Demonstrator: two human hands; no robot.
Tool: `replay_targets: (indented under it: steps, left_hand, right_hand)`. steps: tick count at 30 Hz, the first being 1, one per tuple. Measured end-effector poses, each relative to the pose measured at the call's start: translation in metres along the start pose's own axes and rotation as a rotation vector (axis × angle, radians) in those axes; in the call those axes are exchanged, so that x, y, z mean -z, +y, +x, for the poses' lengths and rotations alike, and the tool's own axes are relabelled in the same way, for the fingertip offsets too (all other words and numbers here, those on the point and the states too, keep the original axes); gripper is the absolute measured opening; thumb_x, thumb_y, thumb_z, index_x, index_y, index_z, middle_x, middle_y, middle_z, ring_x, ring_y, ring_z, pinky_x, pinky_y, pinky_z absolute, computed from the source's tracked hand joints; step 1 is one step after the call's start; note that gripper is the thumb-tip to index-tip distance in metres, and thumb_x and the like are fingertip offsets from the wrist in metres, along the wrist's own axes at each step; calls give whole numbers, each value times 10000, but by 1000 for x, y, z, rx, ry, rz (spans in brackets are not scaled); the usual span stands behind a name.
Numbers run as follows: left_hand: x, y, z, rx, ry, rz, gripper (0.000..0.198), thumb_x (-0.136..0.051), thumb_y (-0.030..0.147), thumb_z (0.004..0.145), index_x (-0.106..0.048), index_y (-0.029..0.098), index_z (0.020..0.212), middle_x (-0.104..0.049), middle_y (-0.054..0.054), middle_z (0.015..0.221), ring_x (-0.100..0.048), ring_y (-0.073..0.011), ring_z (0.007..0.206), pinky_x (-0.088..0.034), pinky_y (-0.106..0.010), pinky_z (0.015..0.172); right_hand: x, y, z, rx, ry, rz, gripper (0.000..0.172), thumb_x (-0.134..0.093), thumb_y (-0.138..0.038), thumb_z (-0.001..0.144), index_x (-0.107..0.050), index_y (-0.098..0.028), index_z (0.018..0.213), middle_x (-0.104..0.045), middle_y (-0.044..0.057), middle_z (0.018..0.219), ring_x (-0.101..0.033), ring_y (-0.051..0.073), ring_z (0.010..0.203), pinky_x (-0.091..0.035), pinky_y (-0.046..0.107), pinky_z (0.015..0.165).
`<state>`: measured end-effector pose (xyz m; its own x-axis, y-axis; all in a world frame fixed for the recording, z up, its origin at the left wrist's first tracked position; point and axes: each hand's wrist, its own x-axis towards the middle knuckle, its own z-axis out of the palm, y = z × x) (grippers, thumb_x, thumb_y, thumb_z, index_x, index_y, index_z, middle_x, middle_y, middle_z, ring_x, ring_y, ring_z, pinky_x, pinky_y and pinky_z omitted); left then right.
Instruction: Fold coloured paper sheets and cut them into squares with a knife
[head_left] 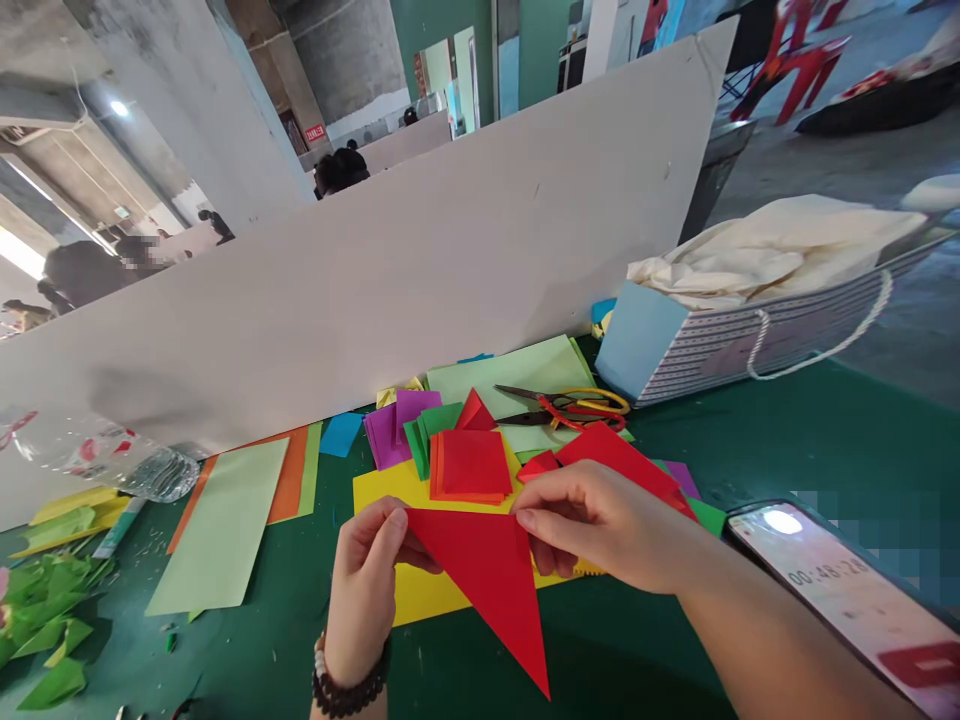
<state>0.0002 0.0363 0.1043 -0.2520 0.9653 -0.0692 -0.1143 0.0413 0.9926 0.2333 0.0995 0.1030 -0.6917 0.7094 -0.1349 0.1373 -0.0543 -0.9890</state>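
Both my hands hold a red paper folded into a long triangle (491, 580), its tip pointing down toward me. My left hand (367, 585) pinches the triangle's upper left corner, a bead bracelet on its wrist. My right hand (600, 525) pinches the upper right edge with fingers closed on the paper. Under the triangle lies a yellow sheet (412, 590). Just beyond it sits a stack of red-orange squares (471, 465) and another red folded piece (622, 455).
Purple and green squares (409, 430), scissors (574, 408), pale green and orange sheets (247, 510) and green scraps (45, 620) lie on the green table (787, 440). A plastic bottle (112, 455), a white board (420, 260), a striped bag (750, 330) and a phone (847, 590) surround them.
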Motion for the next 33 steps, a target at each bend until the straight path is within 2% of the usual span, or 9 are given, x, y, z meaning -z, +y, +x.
replay_targets:
  steps: [3, 5, 9, 16, 23, 28, 31, 33]
  left_hand:
    - [-5, 2, 0, 69, -167, 55, 359, -780, 497, 743, -746, 158, 859, -742, -74, 813, -706, -192, 701, -593, -237, 568]
    - [-8, 2, 1, 101, -203, 75, 342, -805, 472, 724, -753, 154, 840, -746, -82, 807, -705, -195, 726, -595, -229, 577]
    - [-9, 3, 0, 89, -138, 57, 324, -810, 474, 717, -758, 166, 803, -744, -69, 762, -692, -165, 671, -584, -196, 545]
    - [-9, 4, -1, 86, -154, 62, 305, -800, 468, 732, -762, 175, 807, -745, -62, 762, -694, -153, 665, -578, -175, 538]
    - [-11, 7, -2, 107, -141, 80, 375, -810, 508, 700, -752, 149, 792, -745, -85, 766, -704, -185, 681, -585, -210, 538]
    - [-14, 3, 7, 102, -96, 52, 383, -828, 489, 683, -743, 135, 801, -749, -87, 776, -711, -202, 716, -580, -226, 560]
    - [-18, -5, 13, 71, -53, -18, 406, -790, 516, 722, -726, 160, 907, -755, -86, 948, -716, -227, 853, -604, -282, 675]
    - [-23, -9, 14, 66, -31, -118, 437, -757, 523, 762, -692, 195, 1044, -727, -77, 1086, -696, -234, 962, -600, -332, 781]
  right_hand:
    - [-2, -2, 1, -5, 41, -26, 363, -513, -510, 915, -680, -201, 822, -703, 28, 699, -666, 149, 641, -541, 242, 600]
    - [-2, -4, 0, -2, 53, -47, 353, -534, -511, 907, -686, -200, 837, -706, 29, 715, -670, 150, 662, -536, 238, 609]
    - [-3, -8, 0, -17, 68, -76, 299, -608, -485, 865, -679, -201, 805, -703, 24, 722, -666, 150, 684, -516, 228, 608]
    - [-4, -9, 2, -17, 78, -79, 258, -617, -430, 860, -651, -200, 747, -688, 12, 688, -651, 142, 663, -498, 221, 600]
    - [-5, -6, 4, -8, 74, -88, 269, -599, -445, 871, -631, -208, 748, -671, 6, 678, -647, 145, 657, -490, 228, 586]
    - [-7, 2, 12, 29, 170, -121, 328, -558, -531, 882, -660, -220, 899, -702, 37, 842, -673, 176, 776, -509, 245, 620]
    - [-9, 9, 18, 50, 224, -218, 344, -517, -527, 899, -636, -215, 817, -680, 28, 765, -649, 172, 711, -494, 262, 603]
    - [-12, 12, 20, 99, 357, -372, 330, -482, -498, 919, -613, -221, 796, -667, 28, 729, -628, 174, 676, -468, 274, 581]
